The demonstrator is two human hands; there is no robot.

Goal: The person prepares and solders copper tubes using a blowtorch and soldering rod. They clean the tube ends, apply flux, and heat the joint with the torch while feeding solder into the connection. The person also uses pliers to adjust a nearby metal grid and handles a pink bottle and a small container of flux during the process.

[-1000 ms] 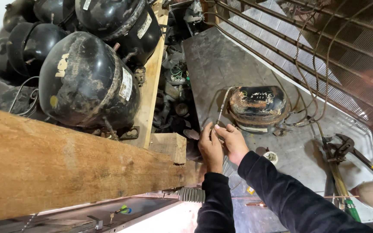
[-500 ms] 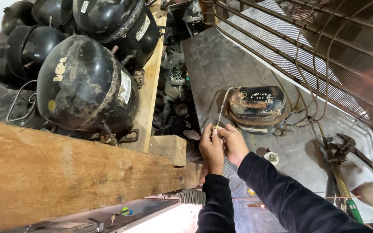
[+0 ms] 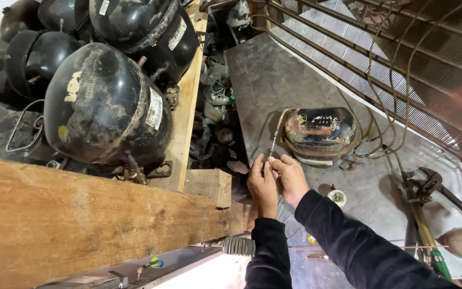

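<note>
1. Where the two hands meet at the centre of the view, the left hand (image 3: 263, 184) and the right hand (image 3: 290, 179) both close their fingertips on the near end of a thin metal tube (image 3: 275, 134).
2. The thin metal tube runs from the fingertips toward the far side and curves right to the rusty compressor (image 3: 321, 134), which sits on the grey metal sheet (image 3: 274, 80). The exact joint between tube and compressor is hard to make out.
3. The fingers of the left hand hide the very end of the tube; whether anything else is pinched there cannot be told.
4. Both forearms wear dark sleeves (image 3: 348, 246), cut off at the near edge of the view.
5. To the left, several large black compressors (image 3: 102, 107) rest on a wooden shelf; those at the far left are partly cut off by the picture edge.
6. A thick wooden beam (image 3: 81, 225) crosses the near left and hides whatever lies beneath it.
7. Between the shelf and the grey metal sheet, a dark gap holds small parts and wires (image 3: 215, 118), too cluttered to identify singly.
8. To the far right, a wire condenser grid (image 3: 402, 53) leans over the sheet, with thin tubes looping down toward the rusty compressor.
9. At the near right lies a wrench-like tool (image 3: 426, 187), and beside it a small round cap (image 3: 338, 197). A pale object at the right edge is cut off and cannot be identified.
</note>
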